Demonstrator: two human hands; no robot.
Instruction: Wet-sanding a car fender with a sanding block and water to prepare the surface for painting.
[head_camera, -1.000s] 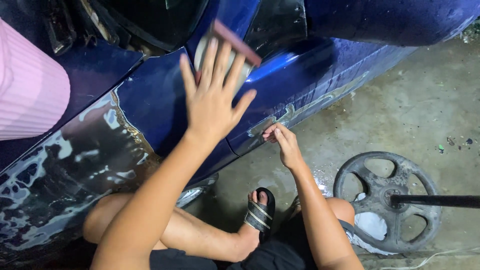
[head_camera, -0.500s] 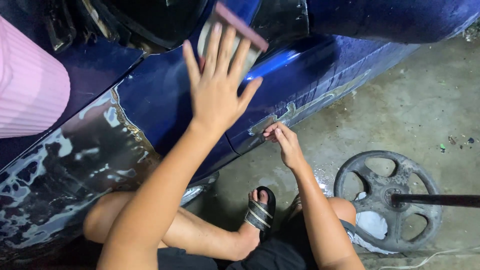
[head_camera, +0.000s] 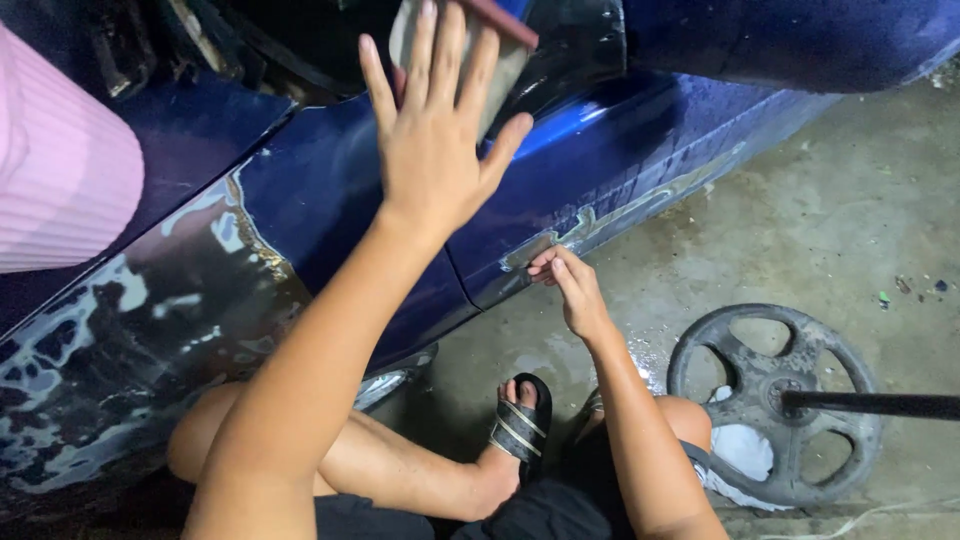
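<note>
Overhead, left hand (head_camera: 435, 150) presses a sanding block (head_camera: 470, 40) flat-fingered; right hand (head_camera: 575, 295) pinches the car panel (head_camera: 620, 150).

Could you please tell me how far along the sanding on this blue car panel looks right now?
Done: the dark panel at lower left is already stripped in pale patches. In hand: the left hand presses a sanding block flat on the blue panel, while the right hand touches the worn lower edge. Left: most of it is glossy.
</note>
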